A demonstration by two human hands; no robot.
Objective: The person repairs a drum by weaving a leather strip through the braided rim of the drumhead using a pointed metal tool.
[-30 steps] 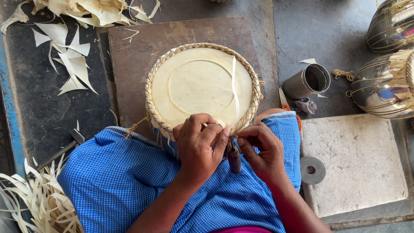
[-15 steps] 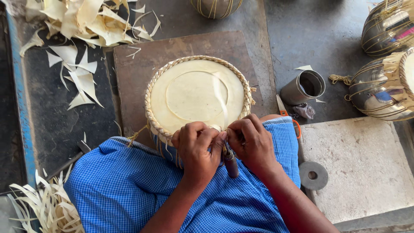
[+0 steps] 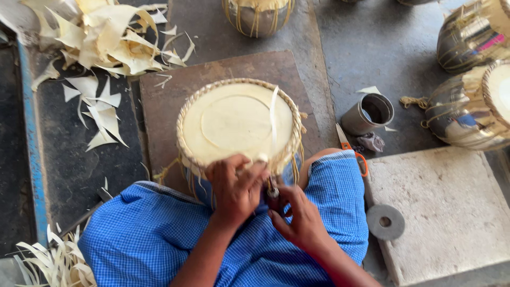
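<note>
Drum sits upright btwn the person's knees, on a brown board, pale skin face up w/ a braided rim. A thin pale strip runs up across the skin from the near rim. Left hand lies over the near rim, fingers curled tight & pressed to the lacing. Right hand is just below, fingers pinched round a small metal tool at the rim. Beyond: tin cup, orange-handled scissors, stone slab w/ a grey disc, pale scraps, more drums at right.
</note>
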